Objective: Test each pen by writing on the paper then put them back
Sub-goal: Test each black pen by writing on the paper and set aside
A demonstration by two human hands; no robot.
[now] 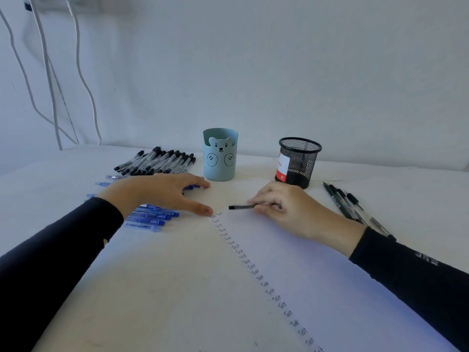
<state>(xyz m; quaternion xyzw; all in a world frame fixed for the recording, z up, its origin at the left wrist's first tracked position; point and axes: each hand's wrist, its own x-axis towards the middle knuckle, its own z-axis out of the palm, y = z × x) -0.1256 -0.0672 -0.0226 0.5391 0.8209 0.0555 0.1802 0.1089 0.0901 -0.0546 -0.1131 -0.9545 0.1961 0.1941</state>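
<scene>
Two dark sleeves [50, 262] frame the near edge. Between them the paper [330, 288] lies flat on the bench [253, 181], with a long column of handwritten "Test" words [256, 271] running down its left margin. At the top a second "Test" sits beside the first, so a new column looks just begun.

The right hand [281, 207] is at the paper's top edge, its fingers [264, 196] curled round a black pen [241, 207] held level with the dark end pointing left. Whether that end is capped I cannot tell. The left hand [157, 191] lies spread with straight fingers and grips nothing. Its thumb tip touches the sheet's top corner and its palm is over a row of blue pens [152, 221].

Judging by the marks, many pens are tested, yet the putting back seems mostly ahead. No pen shows above the rim of the blue bear cup [220, 158] or the black mesh cup [298, 162]. A heap of black capped pens [157, 161] sits behind the left hand, and a few more black pens [350, 207] lie beside the right wrist. Which of these are tested cannot be told. Both cups stand just beyond the hands with nothing in front of them. White cables [48, 72] hang down the wall at far left.
</scene>
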